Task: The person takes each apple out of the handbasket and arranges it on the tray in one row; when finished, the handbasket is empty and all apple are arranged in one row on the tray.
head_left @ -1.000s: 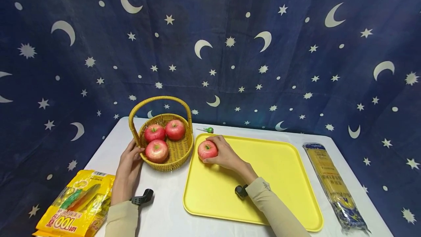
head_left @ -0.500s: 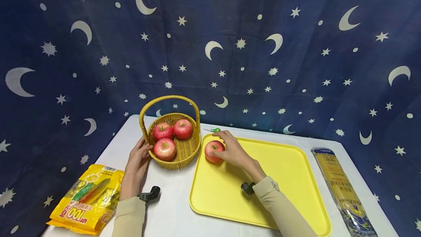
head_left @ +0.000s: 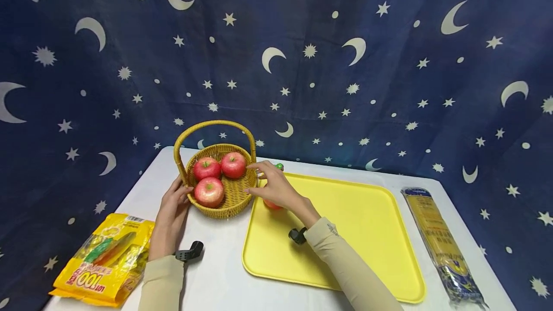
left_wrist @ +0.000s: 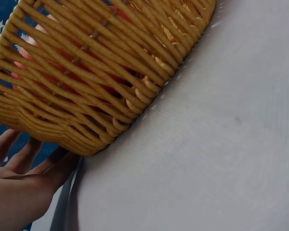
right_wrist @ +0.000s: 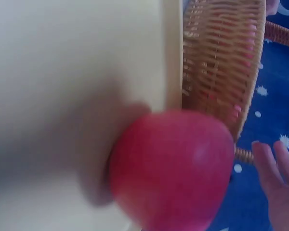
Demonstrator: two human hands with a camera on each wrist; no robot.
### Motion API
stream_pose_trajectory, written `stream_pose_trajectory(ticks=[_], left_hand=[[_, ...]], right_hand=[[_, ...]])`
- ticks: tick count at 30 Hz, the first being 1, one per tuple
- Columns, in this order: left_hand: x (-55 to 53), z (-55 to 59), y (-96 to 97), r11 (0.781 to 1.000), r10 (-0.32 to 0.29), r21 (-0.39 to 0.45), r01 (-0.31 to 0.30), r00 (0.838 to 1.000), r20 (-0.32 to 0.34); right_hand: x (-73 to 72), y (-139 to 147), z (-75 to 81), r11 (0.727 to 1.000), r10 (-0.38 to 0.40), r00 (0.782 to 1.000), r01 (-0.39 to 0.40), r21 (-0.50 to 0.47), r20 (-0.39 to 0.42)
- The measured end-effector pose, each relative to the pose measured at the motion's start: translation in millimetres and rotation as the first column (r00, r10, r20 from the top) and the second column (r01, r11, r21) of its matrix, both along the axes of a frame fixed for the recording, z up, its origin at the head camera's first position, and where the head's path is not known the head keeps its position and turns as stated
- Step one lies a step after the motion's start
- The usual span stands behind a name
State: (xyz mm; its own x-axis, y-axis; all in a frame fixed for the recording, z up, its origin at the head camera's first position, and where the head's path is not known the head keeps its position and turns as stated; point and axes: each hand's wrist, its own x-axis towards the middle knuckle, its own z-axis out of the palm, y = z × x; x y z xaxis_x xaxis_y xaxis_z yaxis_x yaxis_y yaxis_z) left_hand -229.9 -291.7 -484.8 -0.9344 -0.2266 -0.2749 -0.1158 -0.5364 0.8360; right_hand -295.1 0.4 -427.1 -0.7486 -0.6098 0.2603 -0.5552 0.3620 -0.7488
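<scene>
The wicker basket (head_left: 233,210) holds three red apples (head_left: 209,192). My left hand (head_left: 169,217) rests against its left side, with the thumb tip at the rim in the head view. Extended fingers (left_wrist: 24,156) lie along the outer wall in the left wrist view. My right hand (head_left: 278,188) reaches over the tray's left edge toward the basket, fingers spread, with nothing between them. Beneath it another apple (right_wrist: 176,168) sits on the yellow tray (head_left: 345,234); in the head view the hand mostly hides this apple (head_left: 272,204).
At the left lies a yellow snack bag (head_left: 103,258). A long pack of pasta (head_left: 440,244) lies right of the tray. Behind the tray a small green object (head_left: 280,167) partly shows. A dark blue cloth with moons and stars (head_left: 311,109) hangs behind the white table (head_left: 216,272).
My right hand has let go of the apple on the tray and moved left to the basket's right rim. My left hand has stayed at the basket. The head view has shifted slightly.
</scene>
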Motion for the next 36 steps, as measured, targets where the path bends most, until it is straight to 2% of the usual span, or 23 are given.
stream_pose_trajectory(ticks=[3, 10, 17, 21, 27, 36], left_hand=[[3.0, 2.8, -4.9, 1.0, -0.004, 0.016, 0.004, 1.0, -0.001], [9.8, 4.4, -13.4, 0.998, -0.019, 0.065, 0.019, 1.0, -0.008], [11.7, 5.1, -14.1, 0.998, -0.013, 0.066, 0.012, 1.0, 0.004], [11.4, 4.8, -12.8, 0.999, -0.019, 0.051, 0.019, 1.0, 0.008], [9.9, 4.1, -9.2, 0.999, -0.039, 0.03, 0.039, 0.999, -0.004], [4.3, 0.8, -1.4, 0.998, -0.059, 0.019, 0.06, 0.997, -0.042]], right_hand=[[-2.5, -20, 2.0, 0.999, 0.031, 1.0, -0.031, 0.017, -0.003], [-2.2, -62, -3.9, 0.988, 0.061, 0.998, -0.059, 0.142, -0.011], [1.4, -87, -10.6, 0.96, 0.084, 0.996, -0.075, 0.271, -0.021], [3.2, -96, -11.8, 0.941, 0.083, 0.997, -0.075, 0.329, -0.009], [4.9, -104, -12.7, 0.931, 0.084, 0.996, -0.076, 0.358, -0.006], [3.3, -106, -15.1, 0.912, 0.026, 0.999, -0.033, 0.409, 0.022]])
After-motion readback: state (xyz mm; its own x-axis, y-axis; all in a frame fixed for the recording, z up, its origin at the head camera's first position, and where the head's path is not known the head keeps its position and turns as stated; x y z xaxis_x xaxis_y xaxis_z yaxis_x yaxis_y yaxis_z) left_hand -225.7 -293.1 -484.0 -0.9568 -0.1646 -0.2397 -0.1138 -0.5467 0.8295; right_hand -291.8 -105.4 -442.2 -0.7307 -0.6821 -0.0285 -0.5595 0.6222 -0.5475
